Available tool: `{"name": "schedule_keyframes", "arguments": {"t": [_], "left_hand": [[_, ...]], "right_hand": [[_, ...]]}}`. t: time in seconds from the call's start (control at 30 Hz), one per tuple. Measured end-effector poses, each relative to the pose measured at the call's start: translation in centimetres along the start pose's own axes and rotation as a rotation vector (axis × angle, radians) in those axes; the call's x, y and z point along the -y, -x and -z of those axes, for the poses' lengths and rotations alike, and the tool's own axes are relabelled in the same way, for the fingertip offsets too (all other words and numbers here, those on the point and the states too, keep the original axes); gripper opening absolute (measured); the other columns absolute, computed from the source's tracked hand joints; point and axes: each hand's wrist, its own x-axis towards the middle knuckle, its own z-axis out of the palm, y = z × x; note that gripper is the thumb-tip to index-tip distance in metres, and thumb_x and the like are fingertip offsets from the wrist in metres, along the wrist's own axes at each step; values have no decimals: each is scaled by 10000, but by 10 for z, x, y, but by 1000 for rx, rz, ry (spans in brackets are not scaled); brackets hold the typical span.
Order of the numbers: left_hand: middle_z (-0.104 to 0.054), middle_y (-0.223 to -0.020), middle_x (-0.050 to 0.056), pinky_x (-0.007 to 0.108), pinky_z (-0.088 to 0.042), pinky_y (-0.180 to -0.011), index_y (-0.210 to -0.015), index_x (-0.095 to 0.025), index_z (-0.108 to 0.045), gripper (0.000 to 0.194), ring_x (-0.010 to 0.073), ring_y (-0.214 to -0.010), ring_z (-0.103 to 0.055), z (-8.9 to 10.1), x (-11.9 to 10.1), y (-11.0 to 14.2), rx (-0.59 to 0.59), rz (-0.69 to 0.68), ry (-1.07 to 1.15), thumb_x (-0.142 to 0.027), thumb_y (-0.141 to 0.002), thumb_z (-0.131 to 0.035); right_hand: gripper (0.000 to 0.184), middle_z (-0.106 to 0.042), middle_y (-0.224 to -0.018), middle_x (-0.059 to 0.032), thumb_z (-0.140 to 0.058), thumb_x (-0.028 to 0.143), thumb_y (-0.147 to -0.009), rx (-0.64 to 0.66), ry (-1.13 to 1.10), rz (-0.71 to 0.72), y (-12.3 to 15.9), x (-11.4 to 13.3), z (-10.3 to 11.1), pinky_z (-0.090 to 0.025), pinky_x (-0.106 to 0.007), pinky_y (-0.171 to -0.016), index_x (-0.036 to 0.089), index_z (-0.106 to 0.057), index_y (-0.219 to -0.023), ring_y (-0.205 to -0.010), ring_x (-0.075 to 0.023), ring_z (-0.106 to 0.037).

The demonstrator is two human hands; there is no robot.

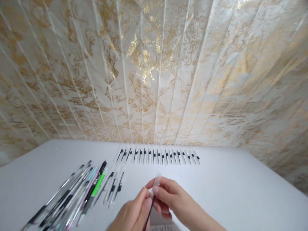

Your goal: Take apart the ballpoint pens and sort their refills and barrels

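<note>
Close together near the bottom middle, both my hands are at a slim pen part. My left hand (136, 211) has thumb and fingers closed around a thin black rod (149, 214) that looks like a pen refill. My right hand (170, 195) pinches a translucent whitish tube (158, 179) at the rod's upper end, between thumb and forefinger. The rod and tube line up, tilted up to the right. Fingers cover where they meet, so I cannot tell if one sits inside the other.
On the white table (228, 186), a row of clear tubes with black parts (154, 155) lies at the back. Several pens (69, 195), a bright green one (98, 185) among them, lie at left. Similar clear pieces (115, 189) are beside them. A gold-patterned curtain (149, 80) hangs behind.
</note>
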Motion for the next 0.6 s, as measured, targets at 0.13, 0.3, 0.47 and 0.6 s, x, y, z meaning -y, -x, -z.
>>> {"name": "schedule_keyframes", "arguments": {"t": [0.13, 0.3, 0.47, 0.6], "left_hand": [[-523, -468, -68, 239, -338, -480, -858, -253, -514, 378, 170, -434, -569, 35, 9, -4, -129, -49, -494, -457, -983, -221], [-699, -964, 37, 266, -468, -586, -1078, -252, -550, 267, 209, -684, -705, 68, 20, 6, -319, -19, -782, -421, -893, -455], [-455, -1459, 171, 380, -555, -815, -1343, -192, -504, 604, 325, -1086, -657, 67, 33, 22, -117, 149, -949, -323, -763, -610], [-346, -1535, 137, 407, -555, -865, -1384, -208, -485, 600, 325, -1146, -622, 67, 32, 25, -45, 195, -1009, -246, -793, -581]], "right_hand": [[359, -487, -499, 79, -648, 529, -743, 5, 36, 19, -38, 3, -10, -271, -189, -393, 196, -520, -780, -400, -56, -332], [179, -454, -470, 74, -553, 322, -829, 33, 271, -80, -86, -9, -18, -290, -203, -419, 196, -522, -705, -392, -71, -354], [257, -642, -650, -36, -500, 109, -807, -157, 778, 45, -95, -13, -31, -389, -249, -569, 109, -587, -1048, -589, -153, -572], [431, -722, -891, -177, -447, 39, -786, -167, 1022, 76, -77, -6, -37, -434, -292, -646, 48, -524, -1210, -812, -251, -678]]}}
